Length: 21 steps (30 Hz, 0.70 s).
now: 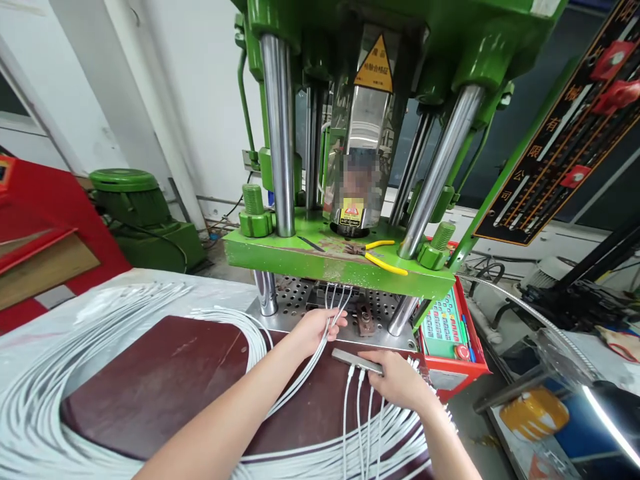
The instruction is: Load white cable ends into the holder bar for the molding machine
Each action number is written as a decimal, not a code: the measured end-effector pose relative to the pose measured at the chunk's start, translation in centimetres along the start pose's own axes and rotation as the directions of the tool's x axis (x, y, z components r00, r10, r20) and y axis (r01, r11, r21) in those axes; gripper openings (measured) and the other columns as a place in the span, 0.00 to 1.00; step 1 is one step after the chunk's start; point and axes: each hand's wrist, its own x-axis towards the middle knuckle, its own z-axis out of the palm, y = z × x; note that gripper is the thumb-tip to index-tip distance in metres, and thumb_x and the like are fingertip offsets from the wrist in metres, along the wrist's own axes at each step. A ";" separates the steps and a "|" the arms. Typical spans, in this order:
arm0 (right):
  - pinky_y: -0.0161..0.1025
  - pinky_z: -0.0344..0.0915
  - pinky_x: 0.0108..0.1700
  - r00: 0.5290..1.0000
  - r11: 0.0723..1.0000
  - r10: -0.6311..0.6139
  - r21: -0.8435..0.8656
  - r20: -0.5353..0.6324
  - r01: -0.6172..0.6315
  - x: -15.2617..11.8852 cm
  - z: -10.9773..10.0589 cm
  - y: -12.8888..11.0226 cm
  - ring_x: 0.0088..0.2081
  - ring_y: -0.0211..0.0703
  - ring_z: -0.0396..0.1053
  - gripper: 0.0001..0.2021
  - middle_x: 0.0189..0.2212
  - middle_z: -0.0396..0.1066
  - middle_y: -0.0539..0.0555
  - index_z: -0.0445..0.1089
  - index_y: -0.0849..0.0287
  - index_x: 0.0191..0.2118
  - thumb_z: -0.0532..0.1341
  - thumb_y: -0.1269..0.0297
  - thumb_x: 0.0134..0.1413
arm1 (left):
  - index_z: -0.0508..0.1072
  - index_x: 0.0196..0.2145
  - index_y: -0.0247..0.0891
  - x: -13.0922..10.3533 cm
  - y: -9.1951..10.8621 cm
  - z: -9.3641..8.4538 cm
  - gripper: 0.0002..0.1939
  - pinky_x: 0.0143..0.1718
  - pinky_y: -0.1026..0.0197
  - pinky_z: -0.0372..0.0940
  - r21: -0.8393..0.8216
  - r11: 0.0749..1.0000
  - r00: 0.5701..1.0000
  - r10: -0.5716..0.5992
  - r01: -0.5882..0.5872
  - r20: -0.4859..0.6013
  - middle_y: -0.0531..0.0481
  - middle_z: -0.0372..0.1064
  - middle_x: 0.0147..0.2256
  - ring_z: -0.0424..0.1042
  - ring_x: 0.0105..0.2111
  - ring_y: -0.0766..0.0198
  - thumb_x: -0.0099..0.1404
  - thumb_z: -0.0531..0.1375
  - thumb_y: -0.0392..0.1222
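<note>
My left hand (320, 331) is closed around several white cables (303, 377) just in front of the green press. Their far ends run up under the press plate (320, 261) to a dark mould block (320, 295). Lower and to the right, my right hand (400, 380) grips a flat grey metal bar (357, 360) by its right end. Several white cables with white plug ends (361, 377) hang down from the bar's front edge. A large looped bundle of white cables (30, 387) lies on the dark red board (150, 380) below my hands.
Yellow-handled pliers (383, 261) and a thin dark tool (311, 244) lie on the press plate. Steel columns (279, 133) flank the press. At right stand a button panel (443, 320) in a red housing and a yellow container (535, 413). A green motor (125, 200) stands at left.
</note>
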 end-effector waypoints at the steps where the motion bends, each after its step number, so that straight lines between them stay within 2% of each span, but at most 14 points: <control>1: 0.43 0.59 0.53 0.999 0.997 0.002 -0.082 -0.032 -0.005 0.1 0.5 -0.7 0.50 0.50 0.67 0.24 0.48 0.71 0.56 0.70 0.57 0.54 0.55 0.75 0.49 | 0.69 0.34 0.32 -0.2 0.2 -0.1 0.12 0.12 0.72 0.49 -0.019 1.000 1.000 0.005 -0.005 0.012 0.57 0.63 0.23 0.53 0.14 0.77 0.69 0.52 0.43; 3: 0.44 0.61 0.51 0.996 0.978 -0.012 -0.207 -0.087 -0.006 0.3 1.7 -2.0 0.48 0.51 0.67 0.23 0.46 0.71 0.58 0.70 0.58 0.53 0.53 0.76 0.51 | 0.68 0.33 0.32 -0.6 0.4 -0.3 0.12 0.11 0.72 0.46 -0.048 0.999 0.999 0.008 -0.007 0.032 0.59 0.61 0.21 0.50 0.13 0.78 0.69 0.52 0.43; 5: 0.43 0.62 0.50 0.991 0.964 -0.057 -0.263 -0.118 0.024 0.6 2.9 -2.9 0.46 0.50 0.68 0.22 0.43 0.72 0.58 0.71 0.58 0.51 0.53 0.77 0.52 | 0.68 0.33 0.32 -0.7 0.4 -0.4 0.12 0.11 0.72 0.44 -0.068 0.998 0.999 0.004 -0.001 0.048 0.59 0.59 0.21 0.48 0.13 0.78 0.70 0.52 0.42; 8: 0.41 0.60 0.52 0.983 0.955 -0.126 -0.284 -0.134 0.084 1.0 4.1 -3.3 0.44 0.48 0.67 0.19 0.39 0.72 0.56 0.72 0.59 0.48 0.53 0.77 0.52 | 0.68 0.33 0.32 -0.8 0.4 -0.4 0.11 0.11 0.72 0.43 -0.092 0.996 0.998 -0.003 0.009 0.063 0.60 0.58 0.20 0.48 0.13 0.78 0.70 0.51 0.41; 12: 0.41 0.60 0.51 0.980 0.960 -0.148 -0.256 -0.134 0.110 0.8 4.6 -3.3 0.43 0.47 0.66 0.19 0.39 0.72 0.55 0.72 0.59 0.48 0.53 0.78 0.53 | 0.67 0.33 0.32 -0.7 0.2 -0.3 0.11 0.11 0.72 0.43 -0.128 0.991 0.998 -0.016 0.024 0.064 0.59 0.58 0.21 0.48 0.13 0.78 0.69 0.52 0.41; 15: 0.39 0.62 0.48 0.983 0.971 -0.146 -0.205 -0.114 0.121 0.7 3.9 -3.4 0.44 0.46 0.66 0.20 0.40 0.72 0.54 0.73 0.57 0.48 0.53 0.79 0.53 | 0.67 0.34 0.32 -0.6 0.1 -0.3 0.10 0.11 0.71 0.42 -0.155 0.987 0.998 -0.022 0.031 0.055 0.60 0.58 0.20 0.48 0.13 0.77 0.70 0.51 0.40; 18: 0.39 0.63 0.48 0.984 0.973 -0.170 -0.167 -0.046 0.160 2.0 1.8 -3.5 0.45 0.46 0.67 0.17 0.40 0.73 0.53 0.74 0.55 0.46 0.55 0.77 0.54 | 0.67 0.34 0.32 -0.5 0.0 -0.2 0.09 0.12 0.71 0.41 -0.183 0.983 0.999 -0.014 0.024 0.051 0.60 0.58 0.19 0.48 0.12 0.77 0.69 0.51 0.38; 19: 0.40 0.62 0.48 0.984 0.975 -0.168 -0.158 -0.052 0.158 3.0 0.9 -3.6 0.45 0.46 0.67 0.16 0.40 0.73 0.53 0.74 0.55 0.45 0.56 0.76 0.55 | 0.67 0.34 0.32 -0.5 0.0 -0.2 0.09 0.12 0.71 0.41 -0.191 0.981 0.998 -0.010 0.020 0.054 0.59 0.58 0.19 0.48 0.12 0.77 0.69 0.50 0.37; 21: 0.41 0.61 0.51 0.982 0.985 -0.117 -0.144 -0.148 0.096 5.7 -0.8 -3.4 0.45 0.45 0.68 0.13 0.41 0.73 0.54 0.74 0.57 0.45 0.56 0.74 0.59 | 0.67 0.34 0.31 -0.5 0.1 -0.2 0.09 0.13 0.70 0.40 -0.208 0.978 0.998 0.003 0.010 0.060 0.58 0.59 0.18 0.48 0.11 0.77 0.68 0.50 0.35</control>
